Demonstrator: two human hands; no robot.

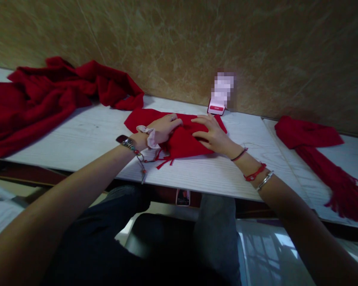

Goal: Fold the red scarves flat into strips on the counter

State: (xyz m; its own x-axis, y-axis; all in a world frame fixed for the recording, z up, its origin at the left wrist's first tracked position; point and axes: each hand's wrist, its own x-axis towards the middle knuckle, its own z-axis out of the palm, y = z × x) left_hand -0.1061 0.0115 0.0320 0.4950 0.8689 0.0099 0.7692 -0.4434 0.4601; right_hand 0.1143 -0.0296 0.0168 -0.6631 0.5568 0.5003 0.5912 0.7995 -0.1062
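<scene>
A folded red scarf (186,143) lies on the white table in front of me, with a few fringe strands at its near edge. My left hand (164,129) is on its left part, fingers bent together against the fabric; their tips are partly hidden. It wears a ring and a pale scrunchie at the wrist. On the scarf's right part rests my right hand (213,134), palm down with fingers spread apart. Bracelets circle both wrists.
A large heap of red cloth (59,91) covers the table's left side. Another folded red scarf (313,139) with long fringe lies at the right. Against the marbled wall (179,47) stands a partly blurred phone (217,105). A second phone (183,197) sits below the table edge.
</scene>
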